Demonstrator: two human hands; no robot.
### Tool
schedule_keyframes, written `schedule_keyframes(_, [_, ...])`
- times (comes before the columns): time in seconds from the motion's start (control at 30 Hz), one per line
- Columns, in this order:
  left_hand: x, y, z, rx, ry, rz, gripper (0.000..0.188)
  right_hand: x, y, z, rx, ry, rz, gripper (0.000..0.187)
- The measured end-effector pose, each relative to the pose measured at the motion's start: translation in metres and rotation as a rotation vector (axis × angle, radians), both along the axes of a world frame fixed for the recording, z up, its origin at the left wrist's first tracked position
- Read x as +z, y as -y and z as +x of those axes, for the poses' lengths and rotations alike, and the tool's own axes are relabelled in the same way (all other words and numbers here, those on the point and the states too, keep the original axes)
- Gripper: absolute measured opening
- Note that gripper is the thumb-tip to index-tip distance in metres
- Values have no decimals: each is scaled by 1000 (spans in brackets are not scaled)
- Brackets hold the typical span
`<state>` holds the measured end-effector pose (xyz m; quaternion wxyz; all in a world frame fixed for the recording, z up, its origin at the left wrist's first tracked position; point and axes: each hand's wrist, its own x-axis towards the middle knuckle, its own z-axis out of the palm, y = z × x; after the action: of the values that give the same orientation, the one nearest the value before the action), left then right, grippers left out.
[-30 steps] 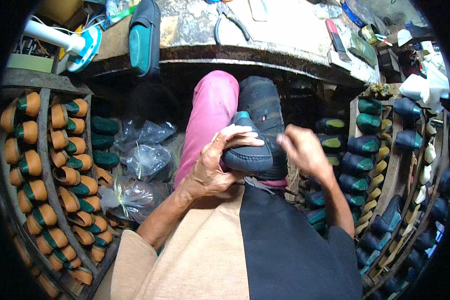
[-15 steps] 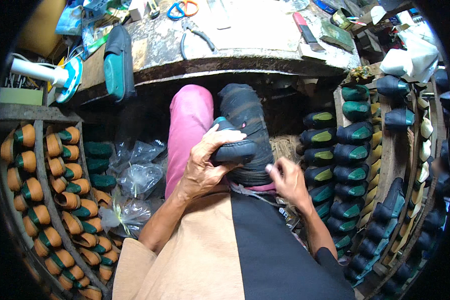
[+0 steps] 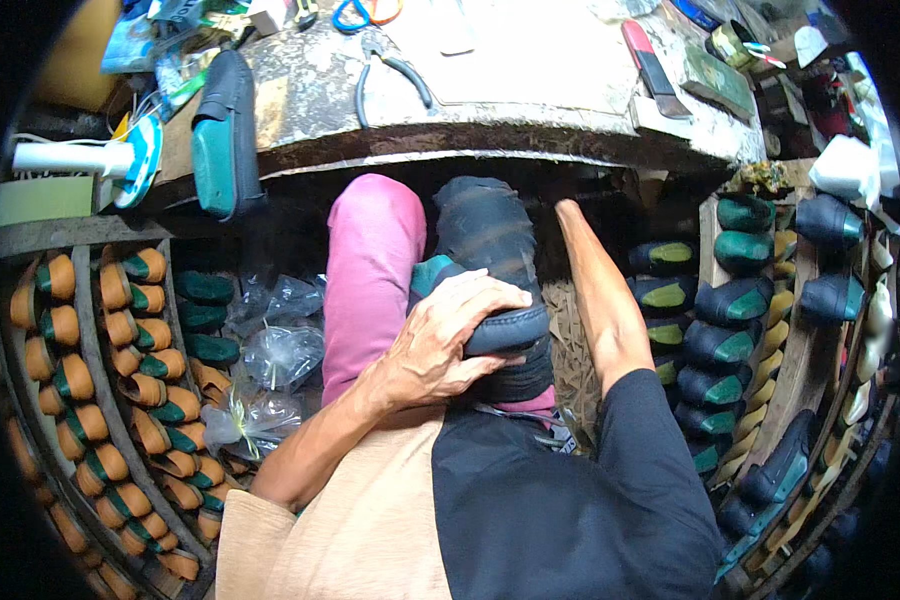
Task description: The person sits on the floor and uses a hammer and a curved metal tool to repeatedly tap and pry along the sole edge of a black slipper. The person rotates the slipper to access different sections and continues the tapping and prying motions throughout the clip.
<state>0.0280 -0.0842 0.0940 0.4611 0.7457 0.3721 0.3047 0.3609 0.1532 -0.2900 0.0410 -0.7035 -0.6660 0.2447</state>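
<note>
A dark slip-on shoe with a green inner side (image 3: 510, 330) lies across my black-clad thigh. My left hand (image 3: 455, 325) is closed over it, fingers across the top and thumb along its near side. Part of the green shows beyond the knuckles, between the knees. My right forearm (image 3: 607, 290) reaches forward past the right knee. Its hand goes into the dark below the workbench (image 3: 410, 140), so the fingers are hidden. Nothing held there can be made out.
On the bench lie pliers (image 3: 390, 75), a red-handled blade (image 3: 655, 70) and a dark green-soled shoe (image 3: 225, 135) at the left edge. Racks of orange shoes (image 3: 100, 465) stand left, dark shoes (image 3: 715, 345) right. Clear plastic bags (image 3: 282, 355) sit beside my left leg.
My right hand has moved from beside my lap forward into the dark below the bench. The left hand has shifted slightly right and nearer with the shoe. The whole view has shifted a little.
</note>
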Motion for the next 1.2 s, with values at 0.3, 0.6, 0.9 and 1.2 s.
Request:
schedule_keyframes(0.3, [-23,-11,36,39,-104,77,57,186,215,17,-194,-652,52,46])
schedule_keyframes(0.6, [-30,3,42,43,-145,159,61,391,327,47,-178,-608,164,48])
schedule_keyframes(0.9, [-33,9,42,38,-155,183,62,481,257,11,155,-162,94,28])
schedule_keyframes(1.2, [-32,4,45,14,-184,150,60,472,260,12,113,-167,40,35])
